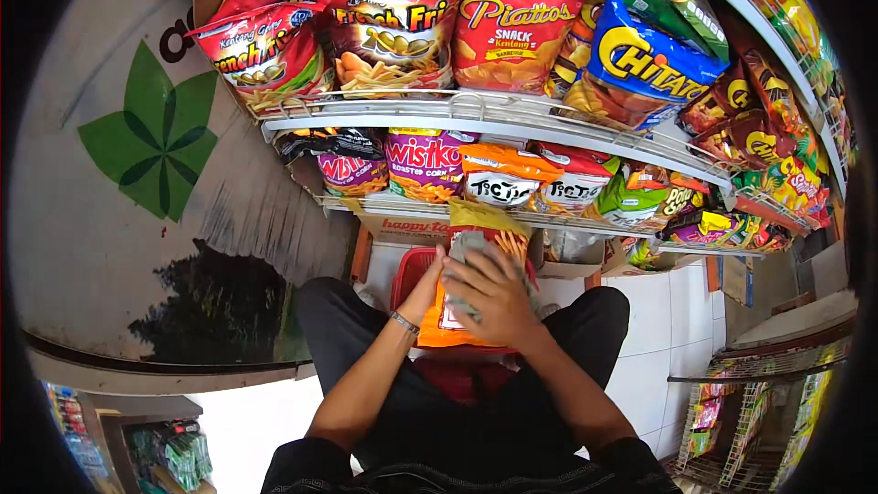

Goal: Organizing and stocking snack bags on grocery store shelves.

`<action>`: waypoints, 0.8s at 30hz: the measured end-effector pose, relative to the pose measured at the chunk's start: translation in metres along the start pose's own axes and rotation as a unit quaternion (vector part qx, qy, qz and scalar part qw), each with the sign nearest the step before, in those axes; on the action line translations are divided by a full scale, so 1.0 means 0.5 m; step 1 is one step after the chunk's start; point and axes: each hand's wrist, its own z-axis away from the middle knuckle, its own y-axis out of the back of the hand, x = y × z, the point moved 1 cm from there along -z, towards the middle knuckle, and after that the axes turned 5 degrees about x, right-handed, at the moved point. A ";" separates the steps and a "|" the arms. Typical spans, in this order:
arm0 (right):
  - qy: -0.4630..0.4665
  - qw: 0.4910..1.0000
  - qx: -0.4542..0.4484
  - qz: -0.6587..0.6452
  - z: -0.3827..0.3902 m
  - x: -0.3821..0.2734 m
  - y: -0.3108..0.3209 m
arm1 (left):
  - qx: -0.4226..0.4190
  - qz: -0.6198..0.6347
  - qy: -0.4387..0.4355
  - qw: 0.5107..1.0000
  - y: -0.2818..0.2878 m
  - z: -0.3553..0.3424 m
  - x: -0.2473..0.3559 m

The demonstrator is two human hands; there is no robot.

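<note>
An orange and yellow snack bag (437,335) stands upright between my knees, its front facing me. My left hand (424,289) presses along the bag's left edge, fingers closed on it. My right hand (494,295) is wrapped over a crumpled grey cloth (470,245), which lies flat against the bag's front. Part of the bag's face is covered by the cloth and my fingers. Behind and below the bag shows a red plastic basket (413,267), mostly hidden.
Ahead rises a wire-edged shelf (494,108) packed with red and blue chip bags. The lower shelf (549,218) holds purple, orange and green snack bags. A panel with a green leaf design (163,142) stands left. White floor tiles (645,348) lie right, near a wire rack (754,412).
</note>
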 end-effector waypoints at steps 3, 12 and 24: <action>-0.009 0.993 0.023 0.114 -0.041 0.038 0.043 | -0.015 0.040 0.095 0.995 0.006 0.017 -0.002; -0.242 0.941 0.236 0.019 0.063 0.151 0.029 | -0.018 -0.060 0.113 0.992 -0.005 0.007 -0.010; -0.038 0.991 0.103 0.074 0.016 0.075 0.025 | -0.111 -0.248 0.064 0.960 -0.015 0.033 0.001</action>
